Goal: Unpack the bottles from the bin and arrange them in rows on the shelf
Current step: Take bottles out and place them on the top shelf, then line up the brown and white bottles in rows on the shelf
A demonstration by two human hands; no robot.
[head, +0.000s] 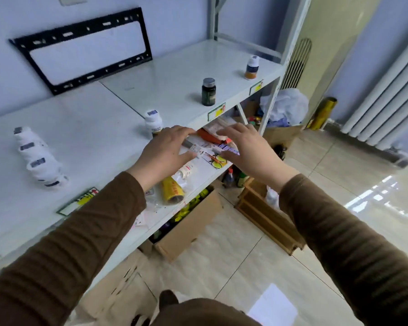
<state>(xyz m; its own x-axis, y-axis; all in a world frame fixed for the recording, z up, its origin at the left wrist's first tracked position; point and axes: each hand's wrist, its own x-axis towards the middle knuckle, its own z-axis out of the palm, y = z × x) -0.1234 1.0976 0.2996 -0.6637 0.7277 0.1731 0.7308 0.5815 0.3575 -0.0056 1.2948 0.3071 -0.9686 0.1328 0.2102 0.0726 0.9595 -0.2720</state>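
Already, in the head view, several bottles stand on the shelf (85,128). Far out beyond the left hand (165,149) and away to its left, four white bottles (39,157) make one tight row, touching each other. Just past that hand's fingertips stands a single white bottle (153,122). Farther ahead of both hands a dark green bottle (208,91) stands near the shelf's front edge, and well beyond the right hand (243,147) a white-capped bottle with an orange base (252,67) stands alone.

Both hands are empty, fingers spread and flat, palms down, held side by side over the front edge of the shelf; neither grips anything. Below them a lower shelf level (198,177) carries loose packets and a yellow roll (172,189), not bottles as far as I can tell.

No bin shows clearly: cardboard boxes (189,227) sit on the floor under the hands, and whether one is the bin I cannot tell.

My judgement is that the job is partly done. One row is formed; the three scattered bottles are not lined up, and any bottles left in the bin must follow.
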